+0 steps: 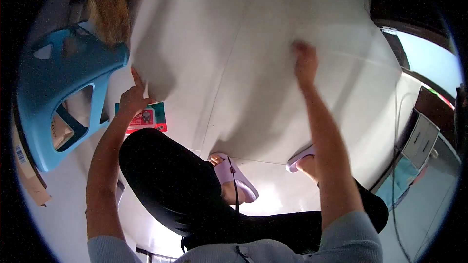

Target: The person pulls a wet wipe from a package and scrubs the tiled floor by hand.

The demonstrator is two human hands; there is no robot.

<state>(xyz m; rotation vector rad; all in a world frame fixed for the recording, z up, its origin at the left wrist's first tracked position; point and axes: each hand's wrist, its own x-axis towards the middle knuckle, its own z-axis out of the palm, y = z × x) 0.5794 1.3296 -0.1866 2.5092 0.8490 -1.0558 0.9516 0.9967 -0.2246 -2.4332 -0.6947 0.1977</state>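
Left hand [132,98] partly open, index finger stretched toward the blue plastic stool [100,61], thumb out to the side, the other fingers looking bent. It is at the top edge of a red and teal packet [142,119], which lies on the pale floor [263,117] just beyond the person's left knee. Whether hand and packet touch, I cannot tell; no grip on it shows. From this pose, holding the packet would call for thumb and fingers to come together over its edge.

Right hand [306,63] is out in front, well apart from the packet and over the floor. Motion blur hides its fingers, so whether it is closed, open or gripping something small cannot be told.

The person sits or squats low, knees apart in black trousers [170,180], feet in lilac slippers [239,185]. The stool is at the left, near the fingertips, with something brown and shaggy [108,5] at its far end. A brown paper-like item [61,131] shows through the opening in its side, and a strip of cardboard [31,170] lies near it.

Over on the right, a small drawer unit [421,139] has a teal item [397,180] beside it and a thin cable [396,204] trailing past. Light glares off the floor around the slippers; the room's edges are dark.
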